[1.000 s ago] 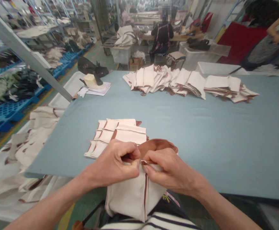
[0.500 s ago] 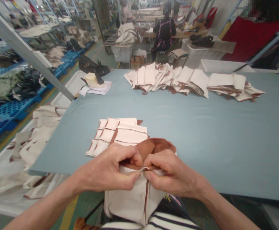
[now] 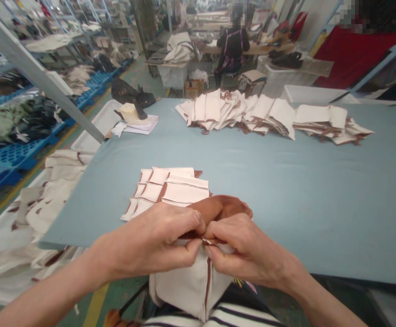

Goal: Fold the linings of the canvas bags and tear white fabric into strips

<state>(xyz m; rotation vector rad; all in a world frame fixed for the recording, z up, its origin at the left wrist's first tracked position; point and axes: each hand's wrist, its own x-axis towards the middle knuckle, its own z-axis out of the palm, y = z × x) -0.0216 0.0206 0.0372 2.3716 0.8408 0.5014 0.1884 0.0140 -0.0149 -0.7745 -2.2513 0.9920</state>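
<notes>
A cream fabric pouch with a brown lining (image 3: pixel 187 286) hangs over the near edge of the table, its opening facing up. My left hand (image 3: pixel 160 238) pinches the rim of the pouch between thumb and fingers. Right beside it, my right hand (image 3: pixel 245 250) pinches the same rim, close to a seam with a dark brown edge that runs downward. The fingertips of both hands nearly meet. Beyond my left hand, a small stack of cream pieces with brown edges (image 3: pixel 184 190) lies fanned out on the table.
The blue-grey table (image 3: pixel 286 190) spreads ahead. Piles of cream pieces (image 3: pixel 207 106) line its far side. A yellowish block (image 3: pixel 129 112) sits on papers at the far left corner. A white bin (image 3: pixel 0 286) with cream pieces stands left. A seated person (image 3: pixel 233 47) is in the background.
My hands have shifted slightly on the rim, the left fingers drawing closer to the right ones. The stack and piles have stayed in place.
</notes>
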